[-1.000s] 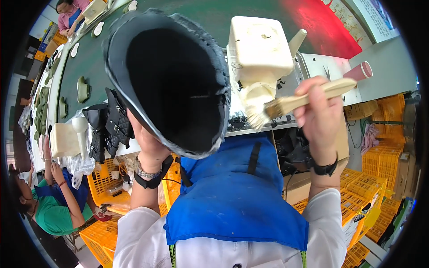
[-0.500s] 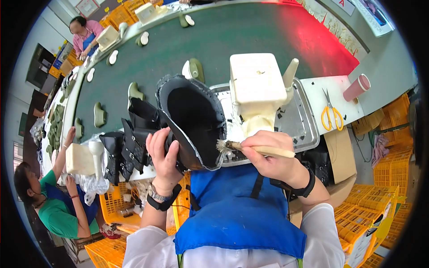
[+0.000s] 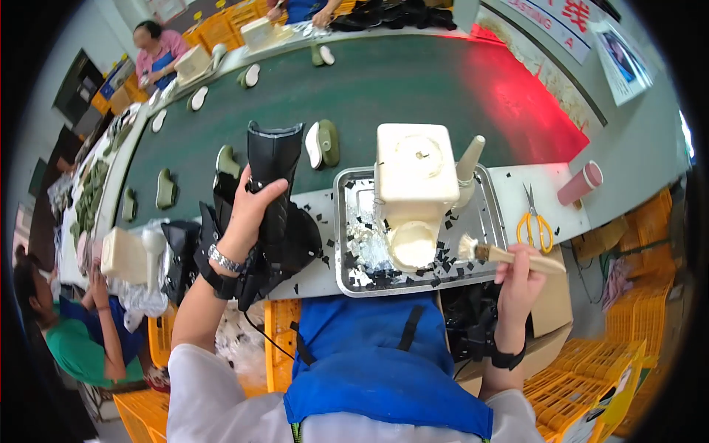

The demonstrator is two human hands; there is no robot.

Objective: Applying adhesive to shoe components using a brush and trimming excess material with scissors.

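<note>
Beyond both hands spreads a green belt (image 3: 384, 81). Between the hands sits a metal tray (image 3: 341, 236) bearing a tall cream container (image 3: 418, 159).

The black boot (image 3: 294, 232) is at the left hand (image 3: 255, 203), which wraps its shaft, thumb across it, some fingertips hidden. The boot's long axis runs away from the person, mouth beyond the hand, foot just right of the wrist. The left hand is the nearer one; the boot lies well left of the right hand (image 3: 517, 284), across the tray.

That right hand pinches a brush (image 3: 502, 255) by its wooden handle, bristles pointing left, toward the boot's side. Scissors (image 3: 532, 212) lie beyond the right hand; small black scraps (image 3: 444, 262) litter the tray to its left.
</note>
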